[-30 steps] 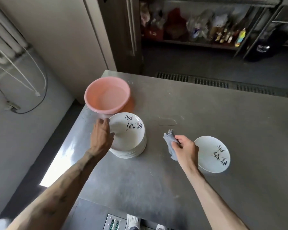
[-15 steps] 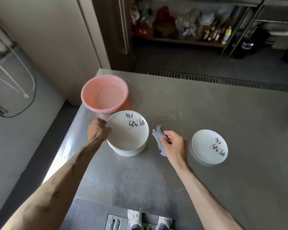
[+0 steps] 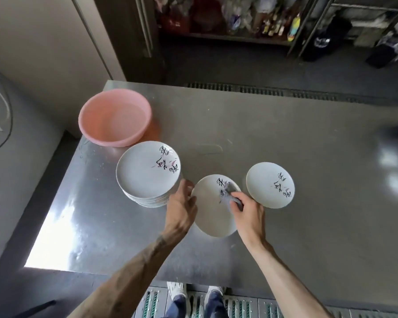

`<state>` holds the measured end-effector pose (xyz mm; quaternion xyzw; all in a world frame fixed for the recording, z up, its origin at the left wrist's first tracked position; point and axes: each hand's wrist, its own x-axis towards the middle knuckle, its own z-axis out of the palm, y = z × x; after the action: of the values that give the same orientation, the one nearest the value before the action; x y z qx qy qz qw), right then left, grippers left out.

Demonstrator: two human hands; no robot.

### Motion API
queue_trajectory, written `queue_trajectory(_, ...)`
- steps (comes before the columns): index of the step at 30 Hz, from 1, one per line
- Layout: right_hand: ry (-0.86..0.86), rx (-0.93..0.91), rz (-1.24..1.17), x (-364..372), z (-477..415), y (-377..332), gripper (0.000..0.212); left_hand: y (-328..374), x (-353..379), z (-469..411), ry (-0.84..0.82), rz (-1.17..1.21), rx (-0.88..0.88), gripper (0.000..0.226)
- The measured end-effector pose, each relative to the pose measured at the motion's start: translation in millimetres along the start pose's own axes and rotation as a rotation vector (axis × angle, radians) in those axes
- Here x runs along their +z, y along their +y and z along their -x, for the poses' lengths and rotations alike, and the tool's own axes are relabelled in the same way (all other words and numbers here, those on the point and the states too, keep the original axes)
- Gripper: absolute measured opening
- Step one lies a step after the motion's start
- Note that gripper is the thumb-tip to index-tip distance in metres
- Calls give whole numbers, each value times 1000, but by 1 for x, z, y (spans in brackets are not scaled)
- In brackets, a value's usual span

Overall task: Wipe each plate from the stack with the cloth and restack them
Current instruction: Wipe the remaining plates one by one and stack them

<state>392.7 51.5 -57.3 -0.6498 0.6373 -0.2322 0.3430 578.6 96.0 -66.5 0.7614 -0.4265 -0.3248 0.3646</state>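
Observation:
A stack of white plates (image 3: pixel 147 175) with black brush script stands on the steel table (image 3: pixel 285 138), left of centre. My left hand (image 3: pixel 180 210) grips the left rim of one white plate (image 3: pixel 210 214), held tilted above the table just right of the stack. My right hand (image 3: pixel 248 214) holds a bunched grey cloth (image 3: pixel 229 195) and presses it on that plate's upper face. A single plate (image 3: pixel 270 184) lies flat on the table to the right of the held one.
A pink plastic basin (image 3: pixel 114 118) sits at the table's far left corner, behind the stack. A floor drain grate runs beyond the far edge, with shelves of bottles behind it. My feet show below the near edge. A shiny object is cut off at the right edge.
My left hand lifted the top plate off the stack and brought it right, toward me. My right hand moved the cloth onto that plate's face.

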Motion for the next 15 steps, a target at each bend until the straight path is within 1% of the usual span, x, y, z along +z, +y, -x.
queue_trajectory(4,-15,86,42,20,-1,36,21,-25,39,-1,-77,-2,-124,32)
queue_trajectory(7,-42,90,90,37,-1,57,10,-47,57,-1,-119,3,-173,32)
queue_trajectory(8,-55,80,111,42,-2,64,6,-54,61,0,-137,12,-177,32)
queue_trajectory(9,-62,75,129,47,-2,69,7,-60,64,1,-154,19,-167,34)
queue_trajectory(11,-48,69,133,53,-2,77,18,-70,67,3,-171,-45,-91,36)
queue_trajectory(12,-35,60,128,55,-4,79,26,-75,68,4,-174,-138,-31,41)
queue_trajectory(13,-32,64,130,57,-6,80,31,-80,67,5,-194,-252,32,55)
queue_trajectory(15,-15,74,133,61,-14,77,30,-91,63,8,-297,-409,129,98)
